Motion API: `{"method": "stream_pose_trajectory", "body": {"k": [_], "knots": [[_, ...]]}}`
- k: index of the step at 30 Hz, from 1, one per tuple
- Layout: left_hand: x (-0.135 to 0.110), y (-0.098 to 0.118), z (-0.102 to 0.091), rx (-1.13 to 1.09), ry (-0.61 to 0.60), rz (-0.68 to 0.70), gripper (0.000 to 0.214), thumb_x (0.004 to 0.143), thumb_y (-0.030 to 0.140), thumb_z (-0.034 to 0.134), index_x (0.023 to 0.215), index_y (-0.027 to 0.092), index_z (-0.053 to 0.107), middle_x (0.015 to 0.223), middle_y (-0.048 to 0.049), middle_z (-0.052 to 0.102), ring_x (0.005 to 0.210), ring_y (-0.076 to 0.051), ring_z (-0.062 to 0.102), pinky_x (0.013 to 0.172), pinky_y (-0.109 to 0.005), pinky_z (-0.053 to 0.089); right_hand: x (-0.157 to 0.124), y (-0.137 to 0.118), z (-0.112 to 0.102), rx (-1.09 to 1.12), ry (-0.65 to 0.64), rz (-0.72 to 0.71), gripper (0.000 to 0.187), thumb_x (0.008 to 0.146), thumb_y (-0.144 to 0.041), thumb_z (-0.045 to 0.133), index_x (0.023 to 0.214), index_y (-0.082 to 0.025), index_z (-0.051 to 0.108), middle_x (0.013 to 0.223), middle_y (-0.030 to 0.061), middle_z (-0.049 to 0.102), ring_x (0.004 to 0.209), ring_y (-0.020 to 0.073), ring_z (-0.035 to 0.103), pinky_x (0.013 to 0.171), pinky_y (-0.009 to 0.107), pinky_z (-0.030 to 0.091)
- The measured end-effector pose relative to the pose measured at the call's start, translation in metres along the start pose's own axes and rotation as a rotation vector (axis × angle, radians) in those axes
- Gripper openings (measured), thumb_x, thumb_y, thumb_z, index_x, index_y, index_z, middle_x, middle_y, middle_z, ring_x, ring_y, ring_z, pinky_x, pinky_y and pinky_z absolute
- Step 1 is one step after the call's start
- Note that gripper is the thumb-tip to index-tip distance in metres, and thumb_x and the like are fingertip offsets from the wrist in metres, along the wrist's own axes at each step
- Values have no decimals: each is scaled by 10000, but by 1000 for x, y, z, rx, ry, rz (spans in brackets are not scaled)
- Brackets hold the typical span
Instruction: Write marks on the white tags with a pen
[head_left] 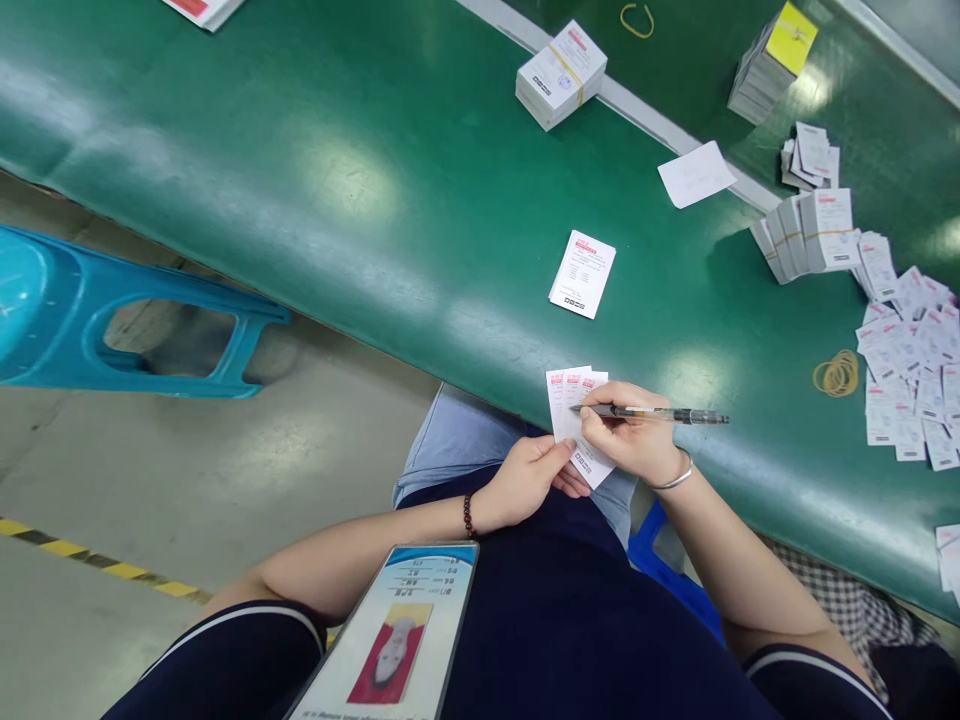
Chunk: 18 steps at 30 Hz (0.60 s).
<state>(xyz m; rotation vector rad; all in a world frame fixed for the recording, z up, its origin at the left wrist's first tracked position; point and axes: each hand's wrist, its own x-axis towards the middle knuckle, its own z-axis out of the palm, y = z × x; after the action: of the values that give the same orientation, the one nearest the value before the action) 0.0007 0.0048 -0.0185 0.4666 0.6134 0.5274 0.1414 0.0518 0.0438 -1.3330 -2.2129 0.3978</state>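
Note:
My left hand (532, 478) is closed on the lower edge of a small fanned stack of white printed cards (571, 395), held at the near edge of the green table (337, 200). My right hand (628, 432) grips a clear pen (660, 414) lying level, its tip at the left touching the top card, and its fingers also press on the cards. A bead bracelet is on my left wrist, a metal bangle on my right.
A single card (583, 273) lies on the table ahead. Banded card bundles (561, 74) (808, 232) (772, 62), a loose heap of cards (911, 360), rubber bands (836, 374) and a paper slip (696, 174) lie farther off. A blue plastic stool (112, 310) stands left.

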Motion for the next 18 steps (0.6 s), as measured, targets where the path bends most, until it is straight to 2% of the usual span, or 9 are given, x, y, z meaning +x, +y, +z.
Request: {"method": "stream_pose_trajectory", "body": {"k": [18], "knots": [[0,3,1,-21,3,-12,571,769,558,532,845,-7,529,726,-173,598,642,-179,606,643,-280,504,0,2,1,-56,-20,-35,90,676,-82,587,737,-132,543,702,-29,573,626,63,521,603,198,433]]}}
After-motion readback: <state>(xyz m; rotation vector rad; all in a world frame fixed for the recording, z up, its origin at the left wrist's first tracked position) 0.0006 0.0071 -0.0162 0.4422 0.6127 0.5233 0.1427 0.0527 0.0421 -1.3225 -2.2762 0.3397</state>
